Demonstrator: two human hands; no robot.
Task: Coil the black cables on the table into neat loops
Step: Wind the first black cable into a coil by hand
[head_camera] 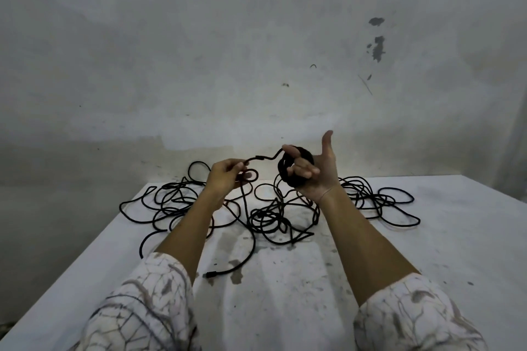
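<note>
My right hand (313,174) is raised above the table, thumb pointing up, its fingers curled through a small tight coil of black cable (296,168). A short stretch of that cable runs left from the coil to my left hand (225,178), which pinches it between thumb and fingers. Below both hands several loose black cables (271,216) lie tangled across the white table (285,293). One cable end with a plug (209,274) lies near my left forearm.
More tangled loops spread to the left (159,205) and to the right (379,202) of the table's far half. A stained white wall (256,65) stands close behind the table. The table's left edge runs diagonally toward me.
</note>
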